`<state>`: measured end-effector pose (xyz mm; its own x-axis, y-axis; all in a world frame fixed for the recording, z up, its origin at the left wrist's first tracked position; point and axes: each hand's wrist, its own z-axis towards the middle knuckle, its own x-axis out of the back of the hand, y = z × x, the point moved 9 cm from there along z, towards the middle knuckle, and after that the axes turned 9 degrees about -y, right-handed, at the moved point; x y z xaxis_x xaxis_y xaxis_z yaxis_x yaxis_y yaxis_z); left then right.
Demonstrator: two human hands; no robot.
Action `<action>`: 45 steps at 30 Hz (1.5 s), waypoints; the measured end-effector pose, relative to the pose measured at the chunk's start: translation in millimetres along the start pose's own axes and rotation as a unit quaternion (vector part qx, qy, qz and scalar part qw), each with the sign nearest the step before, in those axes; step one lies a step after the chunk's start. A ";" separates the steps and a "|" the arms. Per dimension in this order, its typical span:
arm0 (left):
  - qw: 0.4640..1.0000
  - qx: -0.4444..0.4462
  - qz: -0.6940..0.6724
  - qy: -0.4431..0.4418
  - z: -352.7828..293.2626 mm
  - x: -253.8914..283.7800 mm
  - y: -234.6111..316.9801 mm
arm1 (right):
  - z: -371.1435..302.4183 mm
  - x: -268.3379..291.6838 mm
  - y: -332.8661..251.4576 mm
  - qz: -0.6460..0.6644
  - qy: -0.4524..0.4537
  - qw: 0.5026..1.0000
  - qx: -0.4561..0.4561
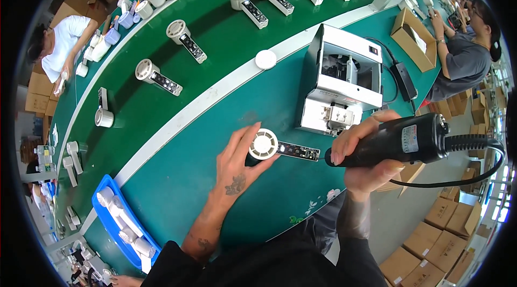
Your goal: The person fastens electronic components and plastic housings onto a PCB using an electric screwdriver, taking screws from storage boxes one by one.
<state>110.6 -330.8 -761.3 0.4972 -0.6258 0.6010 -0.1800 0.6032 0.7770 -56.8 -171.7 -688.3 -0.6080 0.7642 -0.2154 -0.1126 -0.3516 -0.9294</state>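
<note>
The left hand (235,160) has its grip curled around a white plastic device with a round vented head (263,144), over the flat green surface (188,184); its narrow black circuit board (297,150) points right. The right hand (356,136) wraps its grip around a black cylindrical corded driver (379,147), bit at the board's outer end.

Counter (177,176), conveyor belt (221,51) behind.
Screw feeder (342,83) right rear; tray (109,230) of units (116,207) left; circuit-board unit (296,150) between tray and electric screwdriver (385,141).
</note>
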 end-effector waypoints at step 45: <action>0.999 -0.019 0.010 0.025 -0.4 -8.9 -1.6 | 39.2 12.9 -46.6 0.065 0.000 0.978 0.198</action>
<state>106.9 -326.0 -768.0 0.5364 -0.5878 0.6056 -0.1584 0.6347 0.7563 -90.2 -166.6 -636.0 -0.6379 0.6987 -0.3239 -0.3292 -0.6276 -0.7055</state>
